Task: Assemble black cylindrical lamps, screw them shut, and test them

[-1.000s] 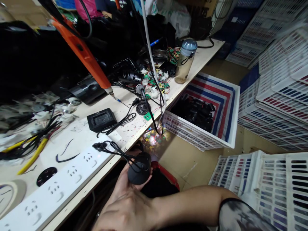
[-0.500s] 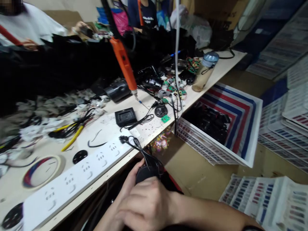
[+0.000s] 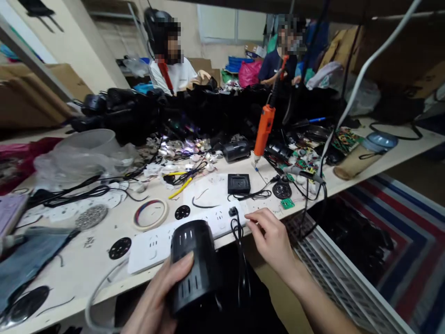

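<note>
My left hand (image 3: 162,290) is wrapped round a black cylindrical housing with slots (image 3: 194,264), its thumb lying on the side. The housing is tilted in front of a white power strip (image 3: 142,253) and hides part of it. My right hand (image 3: 271,236) has its thumb and forefinger at the strip's right end, close together on its edge. Just left of those fingertips a black plug (image 3: 233,212) sits on the strip. Black cable (image 3: 239,250) hangs in loops from there over the table edge. Behind the strip lies a square black box (image 3: 238,183).
An orange electric screwdriver (image 3: 264,130) hangs over the table. Tape roll (image 3: 163,215), yellow-handled pliers (image 3: 181,188), a speaker-like black disc (image 3: 282,189) and circuit boards lie around. A lined crate (image 3: 365,283) stands at the right. Two people sit across the table.
The view has swung left and up. My hands, formerly together at the dark part below the table edge, are apart: the left lifts the housing, the right has reached the power strip.
</note>
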The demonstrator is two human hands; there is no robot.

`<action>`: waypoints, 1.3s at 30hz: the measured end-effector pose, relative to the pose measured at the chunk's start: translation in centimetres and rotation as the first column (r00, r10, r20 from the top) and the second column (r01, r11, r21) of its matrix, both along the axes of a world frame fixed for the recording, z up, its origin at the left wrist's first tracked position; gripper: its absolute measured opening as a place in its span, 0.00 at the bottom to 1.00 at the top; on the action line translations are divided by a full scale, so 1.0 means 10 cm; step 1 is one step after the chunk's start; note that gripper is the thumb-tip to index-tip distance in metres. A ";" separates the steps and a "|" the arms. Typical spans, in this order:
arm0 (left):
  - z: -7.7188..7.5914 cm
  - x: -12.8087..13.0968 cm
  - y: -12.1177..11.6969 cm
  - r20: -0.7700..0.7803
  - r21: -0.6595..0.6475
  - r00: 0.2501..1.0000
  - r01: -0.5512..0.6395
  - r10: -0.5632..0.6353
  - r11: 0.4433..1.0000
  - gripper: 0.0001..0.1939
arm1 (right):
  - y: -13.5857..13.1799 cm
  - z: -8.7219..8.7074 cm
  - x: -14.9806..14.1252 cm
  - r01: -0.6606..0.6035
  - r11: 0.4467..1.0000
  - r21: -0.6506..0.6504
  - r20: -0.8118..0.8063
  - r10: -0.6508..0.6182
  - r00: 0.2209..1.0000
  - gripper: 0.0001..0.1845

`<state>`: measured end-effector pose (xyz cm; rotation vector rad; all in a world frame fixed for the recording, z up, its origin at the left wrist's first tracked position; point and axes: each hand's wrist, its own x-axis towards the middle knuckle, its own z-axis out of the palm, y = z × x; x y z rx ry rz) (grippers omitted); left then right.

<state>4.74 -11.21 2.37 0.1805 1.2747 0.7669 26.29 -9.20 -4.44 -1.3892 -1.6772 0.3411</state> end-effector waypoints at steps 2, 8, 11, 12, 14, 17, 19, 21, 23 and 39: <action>-0.06 -0.06 0.14 0.030 -0.017 0.998 -0.053 0.054 0.998 0.23 | 0.11 -0.09 -0.02 -0.067 0.998 -0.013 0.056 0.067 0.996 0.09; -0.04 -0.03 0.50 0.131 -0.074 0.984 -0.114 0.123 0.991 0.20 | 0.21 -0.11 -0.04 -0.206 0.977 -0.061 0.266 0.215 0.940 0.12; -0.04 -0.05 0.65 0.180 -0.066 0.973 -0.132 0.142 0.989 0.19 | 0.21 -0.08 -0.04 -0.217 0.968 -0.128 0.333 0.248 0.910 0.11; -0.04 -0.07 0.69 0.187 -0.057 0.971 -0.142 0.150 0.988 0.19 | 0.21 -0.07 -0.04 -0.217 0.966 -0.142 0.349 0.254 0.902 0.11; -0.07 -0.13 0.78 0.184 -0.044 0.969 -0.162 0.167 0.986 0.18 | 0.21 -0.06 -0.05 -0.217 0.964 -0.151 0.372 0.259 0.891 0.11; -0.10 -0.22 0.89 0.164 -0.044 0.969 -0.180 0.184 0.983 0.15 | 0.22 -0.05 -0.05 -0.216 0.966 -0.140 0.392 0.254 0.884 0.11; -0.10 -0.27 0.94 0.133 -0.043 0.971 -0.194 0.198 0.980 0.13 | 0.22 -0.04 -0.04 -0.210 0.967 -0.144 0.400 0.251 0.881 0.11; -0.10 -0.33 0.97 0.087 -0.035 0.977 -0.192 0.195 0.981 0.10 | 0.22 -0.01 -0.03 -0.202 0.965 -0.166 0.411 0.254 0.876 0.12; -0.09 -0.37 0.99 0.052 -0.017 0.981 -0.187 0.188 0.982 0.07 | 0.20 0.02 -0.02 -0.191 0.963 -0.192 0.429 0.258 0.866 0.11; -0.28 -0.53 0.96 0.052 0.177 0.998 -0.037 0.029 0.984 0.19 | 0.44 0.34 0.10 0.051 0.987 -0.152 0.222 -0.016 0.975 0.11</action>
